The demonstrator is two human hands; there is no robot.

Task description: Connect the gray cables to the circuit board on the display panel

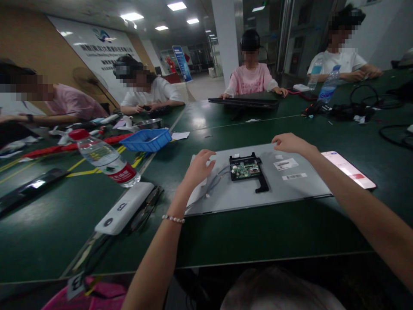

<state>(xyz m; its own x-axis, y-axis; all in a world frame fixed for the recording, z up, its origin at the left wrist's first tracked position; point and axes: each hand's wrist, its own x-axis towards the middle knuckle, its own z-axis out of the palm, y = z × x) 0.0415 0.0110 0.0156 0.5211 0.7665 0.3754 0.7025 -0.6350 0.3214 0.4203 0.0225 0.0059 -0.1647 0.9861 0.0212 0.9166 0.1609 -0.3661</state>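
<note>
A flat grey panel, apparently the back of a display, lies on the table before me. Fixed on it is a green circuit board in a black plastic frame. Thin grey cables run leftward from the board. Over the panel's left end is my left hand, its thumb and fingers apart and nothing visible between them. At the far edge, right of the board, my right hand has its bent fingers together on the panel. White labels lie beneath my right forearm.
A lit phone lies right of the panel. To the left are a white power bank, a red-capped bottle and a blue basket. Several people sit around the green table; one across has a dark panel.
</note>
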